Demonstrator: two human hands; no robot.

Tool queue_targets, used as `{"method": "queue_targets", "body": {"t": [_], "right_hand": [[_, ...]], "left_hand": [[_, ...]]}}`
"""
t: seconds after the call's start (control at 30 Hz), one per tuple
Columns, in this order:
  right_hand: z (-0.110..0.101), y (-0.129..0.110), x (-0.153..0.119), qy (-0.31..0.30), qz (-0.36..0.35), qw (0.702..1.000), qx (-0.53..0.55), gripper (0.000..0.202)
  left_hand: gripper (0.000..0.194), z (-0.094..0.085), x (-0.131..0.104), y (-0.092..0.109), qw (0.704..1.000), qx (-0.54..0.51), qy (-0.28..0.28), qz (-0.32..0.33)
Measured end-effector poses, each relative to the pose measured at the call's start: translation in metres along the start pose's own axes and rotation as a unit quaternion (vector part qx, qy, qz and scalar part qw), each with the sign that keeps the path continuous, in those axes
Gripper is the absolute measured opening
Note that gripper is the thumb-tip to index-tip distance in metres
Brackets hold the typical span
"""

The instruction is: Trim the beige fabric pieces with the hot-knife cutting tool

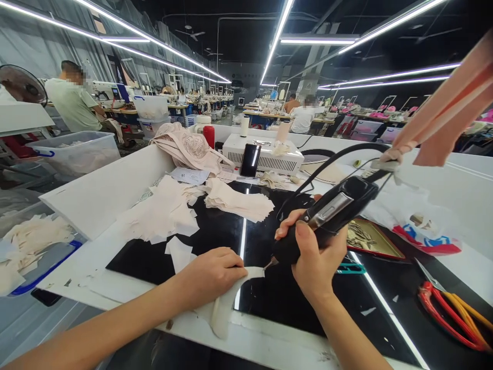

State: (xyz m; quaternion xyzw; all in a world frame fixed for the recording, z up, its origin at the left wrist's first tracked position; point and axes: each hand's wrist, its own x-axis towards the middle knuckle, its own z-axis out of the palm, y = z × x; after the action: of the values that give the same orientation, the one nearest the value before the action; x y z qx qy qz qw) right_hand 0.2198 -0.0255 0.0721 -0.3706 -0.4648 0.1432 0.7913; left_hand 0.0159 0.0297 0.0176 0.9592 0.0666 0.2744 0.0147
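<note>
My left hand [219,272] is closed on a small cream fabric piece [231,303], its fingers pressed together near the upper edge. The piece hangs partly over the front edge of a glossy black panel [285,293]. Wrapped round a black corded hand tool [327,216] with a silver lever, my right hand [318,257] holds it tilted down to the left. The tool's narrow metal tip [270,263] is at the right end of the fabric; whether it touches cannot be told. Behind my left hand lie a loose cream pile [165,210] and a neater fabric stack [239,200].
Red-handled scissors [449,313] and a tray of small parts [375,239] lie at the right. A phone [250,159] leans on a white box-shaped machine [265,149]. Pink fabric strips [450,103] hang by the tool's cable. A person [75,97] sits far left.
</note>
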Motion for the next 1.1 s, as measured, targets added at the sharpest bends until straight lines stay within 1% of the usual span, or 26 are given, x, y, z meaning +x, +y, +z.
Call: {"method": "queue_targets", "body": {"t": [0.23, 0.43, 0.67, 0.83, 1.0, 1.1], "right_hand": [[-0.002, -0.002, 0.001, 0.012, 0.010, 1.000, -0.004, 0.044], [0.009, -0.006, 0.004, 0.029, 0.019, 0.999, 0.023, 0.042], [0.023, -0.004, 0.000, 0.022, 0.036, 0.998, 0.039, 0.045], [0.026, -0.001, -0.001, 0.024, 0.027, 0.999, 0.026, 0.046], [0.026, -0.005, 0.001, 0.027, 0.032, 0.999, 0.015, 0.045], [0.022, -0.008, 0.003, 0.041, 0.016, 0.999, 0.015, 0.043]], "left_hand": [[0.021, 0.004, -0.007, 0.003, 1.000, 0.015, 0.018, -0.022], [0.021, 0.009, -0.007, 0.004, 1.000, 0.012, 0.015, -0.019], [0.021, 0.010, -0.004, 0.006, 0.999, 0.018, 0.025, -0.022], [0.023, 0.012, -0.003, 0.007, 0.999, 0.019, 0.042, -0.019], [0.023, 0.014, -0.004, 0.006, 0.999, 0.018, 0.043, -0.022], [0.025, 0.014, -0.005, 0.007, 0.999, 0.015, 0.040, -0.023]]}}
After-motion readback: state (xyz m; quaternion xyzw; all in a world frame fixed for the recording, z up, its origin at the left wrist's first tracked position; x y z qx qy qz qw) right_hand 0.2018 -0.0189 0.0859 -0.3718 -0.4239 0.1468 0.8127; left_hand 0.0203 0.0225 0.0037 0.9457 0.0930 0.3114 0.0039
